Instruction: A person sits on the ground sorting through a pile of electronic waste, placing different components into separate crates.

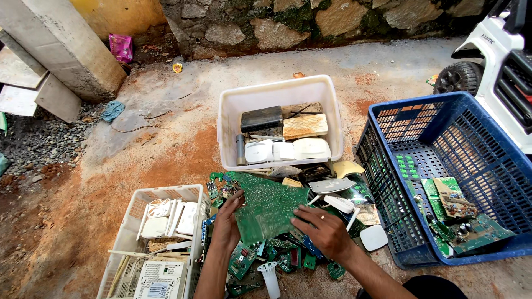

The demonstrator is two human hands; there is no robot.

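Here a green board (270, 206) lies on the scrap pile, left hand (226, 224) gripping its left edge, right hand (325, 231) flat beside it. White tub (277, 94) holds casings; blue crate (443, 116) holds boards.

One wrapper and one label

A crumpled pink wrapper (121, 47) lies by the wall; a white-blue label (159, 289) sits on a white casing (160, 277).
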